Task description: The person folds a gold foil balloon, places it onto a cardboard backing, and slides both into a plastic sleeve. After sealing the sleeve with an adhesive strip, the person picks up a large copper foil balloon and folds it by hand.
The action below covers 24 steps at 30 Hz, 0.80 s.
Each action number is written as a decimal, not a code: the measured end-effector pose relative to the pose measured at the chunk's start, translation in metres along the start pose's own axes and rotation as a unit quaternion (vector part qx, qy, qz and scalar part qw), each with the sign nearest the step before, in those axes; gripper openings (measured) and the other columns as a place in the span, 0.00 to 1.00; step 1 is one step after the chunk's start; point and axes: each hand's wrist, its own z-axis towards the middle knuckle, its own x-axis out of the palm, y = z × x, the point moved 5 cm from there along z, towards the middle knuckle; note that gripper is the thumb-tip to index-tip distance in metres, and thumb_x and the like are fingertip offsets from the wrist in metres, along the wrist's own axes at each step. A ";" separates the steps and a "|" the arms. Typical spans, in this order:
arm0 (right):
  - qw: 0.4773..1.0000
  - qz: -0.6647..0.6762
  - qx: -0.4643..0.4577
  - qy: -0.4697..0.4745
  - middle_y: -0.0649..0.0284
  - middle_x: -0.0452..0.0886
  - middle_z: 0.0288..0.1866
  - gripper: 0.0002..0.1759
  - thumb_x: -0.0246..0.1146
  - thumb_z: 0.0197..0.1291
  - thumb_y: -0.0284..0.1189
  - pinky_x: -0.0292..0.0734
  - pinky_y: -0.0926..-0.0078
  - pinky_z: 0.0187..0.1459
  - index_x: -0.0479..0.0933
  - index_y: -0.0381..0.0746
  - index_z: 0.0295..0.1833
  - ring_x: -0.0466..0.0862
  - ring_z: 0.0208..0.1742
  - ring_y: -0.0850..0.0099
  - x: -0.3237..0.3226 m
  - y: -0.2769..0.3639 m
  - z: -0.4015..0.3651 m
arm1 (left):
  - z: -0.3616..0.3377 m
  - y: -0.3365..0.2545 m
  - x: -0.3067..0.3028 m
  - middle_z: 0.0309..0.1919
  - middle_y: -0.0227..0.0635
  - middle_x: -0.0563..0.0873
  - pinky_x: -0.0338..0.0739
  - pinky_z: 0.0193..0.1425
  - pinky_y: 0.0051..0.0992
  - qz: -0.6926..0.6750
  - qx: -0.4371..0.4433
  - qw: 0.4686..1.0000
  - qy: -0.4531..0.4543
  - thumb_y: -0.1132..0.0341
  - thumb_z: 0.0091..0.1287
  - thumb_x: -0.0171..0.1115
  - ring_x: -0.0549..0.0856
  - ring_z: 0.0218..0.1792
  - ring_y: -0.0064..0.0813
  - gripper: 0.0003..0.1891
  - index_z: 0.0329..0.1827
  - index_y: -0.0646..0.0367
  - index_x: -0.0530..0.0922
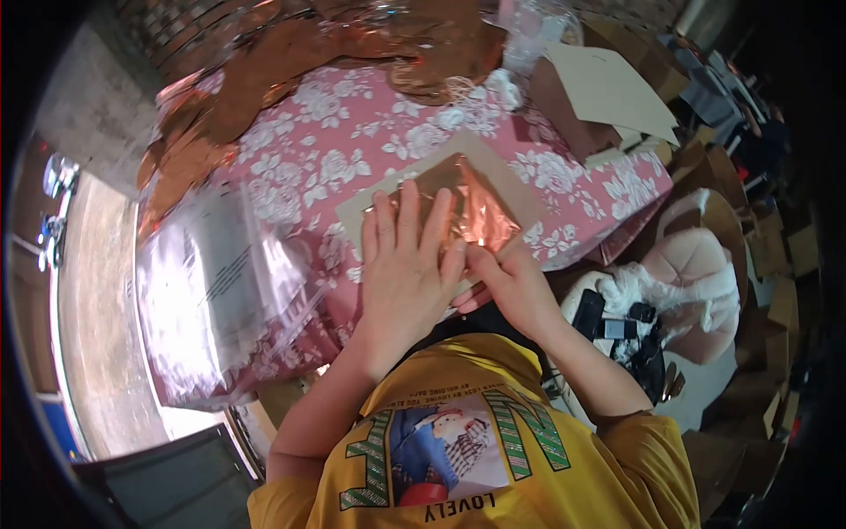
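Note:
A folded, wrinkled piece of copper-coloured foil (485, 207) lies on a beige cardboard sheet (515, 181) near the table's front edge. My left hand (401, 260) rests flat over the left part of the foil, fingers spread and pointing away from me. Close beside it, my right hand (515, 286) pinches the near edge of the foil and card. Its thumb is on top and its fingers curl underneath, so part of the grip is hidden. The two thumbs almost meet.
A pink floral cloth (326, 167) covers the table. Flat, shiny copper foil shapes (256, 88) lie along its far side. Clear plastic bags (220, 282) sit at left, white string (467, 93) and an open cardboard box (608, 88) at the back right. A padded chair (692, 282) holds black items.

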 end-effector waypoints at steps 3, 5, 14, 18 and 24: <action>0.999 0.004 -0.045 0.002 0.56 0.87 0.42 0.19 0.51 0.77 0.33 0.87 0.74 0.36 0.79 0.27 0.54 0.89 0.35 0.69 -0.003 -0.003 -0.003 | -0.001 0.000 0.005 0.76 0.57 0.61 0.54 0.75 0.60 0.019 0.007 1.000 0.004 0.55 0.75 0.49 0.60 0.73 0.71 0.30 0.78 0.55 0.61; 0.997 -0.024 -0.063 -0.034 0.58 0.87 0.44 0.18 0.53 0.76 0.34 0.86 0.75 0.37 0.81 0.30 0.52 0.88 0.35 0.71 -0.006 -0.004 -0.003 | -0.003 0.001 0.005 0.76 0.58 0.61 0.54 0.75 0.60 -0.005 0.010 0.999 -0.031 0.54 0.76 0.47 0.60 0.73 0.71 0.30 0.78 0.57 0.61; 0.996 0.038 -0.067 -0.049 0.59 0.85 0.30 0.18 0.60 0.73 0.39 0.84 0.76 0.27 0.79 0.33 0.39 0.85 0.25 0.72 -0.032 -0.010 -0.007 | -0.042 0.070 -0.085 0.70 0.56 0.70 0.54 0.78 0.50 -0.087 -0.171 0.981 -0.017 0.53 0.76 0.53 0.63 0.74 0.59 0.28 0.71 0.64 0.68; 0.992 0.072 -0.075 -0.067 0.63 0.83 0.28 0.15 0.60 0.73 0.37 0.83 0.77 0.24 0.79 0.36 0.38 0.84 0.23 0.74 -0.043 -0.005 -0.013 | -0.108 0.176 -0.102 0.72 0.62 0.66 0.56 0.76 0.56 0.184 -0.351 0.916 -0.070 0.49 0.71 0.60 0.60 0.74 0.68 0.36 0.73 0.64 0.64; 0.989 0.089 -0.083 -0.083 0.64 0.82 0.27 0.14 0.60 0.73 0.34 0.82 0.78 0.23 0.79 0.36 0.36 0.83 0.22 0.76 -0.056 -0.003 -0.013 | -0.126 0.185 -0.087 0.71 0.64 0.66 0.55 0.76 0.57 0.218 -0.354 0.907 -0.064 0.45 0.73 0.56 0.62 0.73 0.69 0.35 0.74 0.61 0.62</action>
